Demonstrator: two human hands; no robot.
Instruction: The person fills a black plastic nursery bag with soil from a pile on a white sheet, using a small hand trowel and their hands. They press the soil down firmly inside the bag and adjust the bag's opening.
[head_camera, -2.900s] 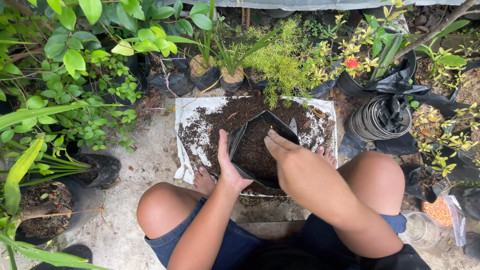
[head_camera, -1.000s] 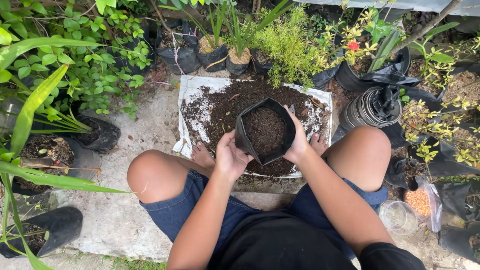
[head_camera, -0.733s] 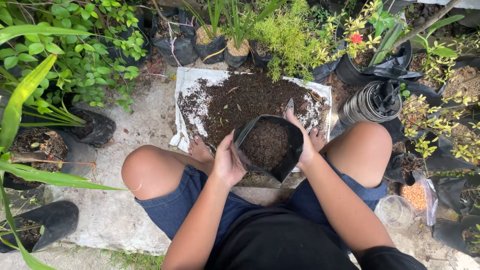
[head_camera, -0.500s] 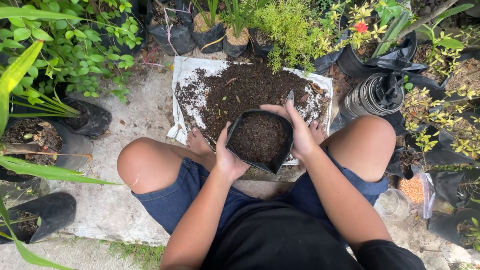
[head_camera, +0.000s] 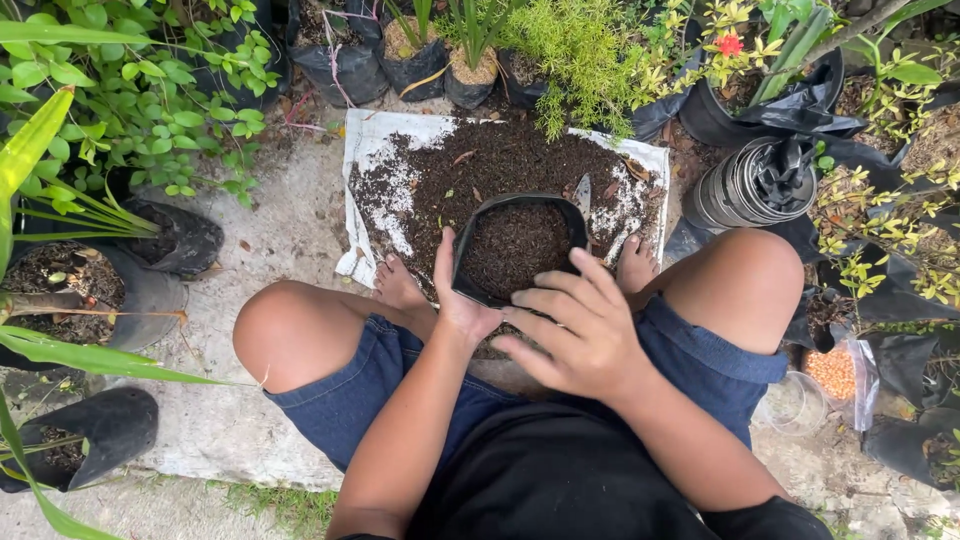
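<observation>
I count one black grow bag (head_camera: 517, 250) of soil in front of me, two hands (head_camera: 575, 335) at it, one white sack sheet (head_camera: 385, 165) underneath, one trowel (head_camera: 583, 195), one stack of black pots (head_camera: 745, 185), and one red flower (head_camera: 730, 44).

left hand (head_camera: 458, 300): fingers upright, palm curved | right hand (head_camera: 572, 333): fingers spread, palm down

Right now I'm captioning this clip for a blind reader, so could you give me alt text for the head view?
Seen from above, a squatting person's left hand grips the side of a black grow bag full of dark soil, while the open right hand hovers spread at its near rim. The bag stands on a white sack heaped with loose soil, a trowel behind it and potted plants around.
</observation>
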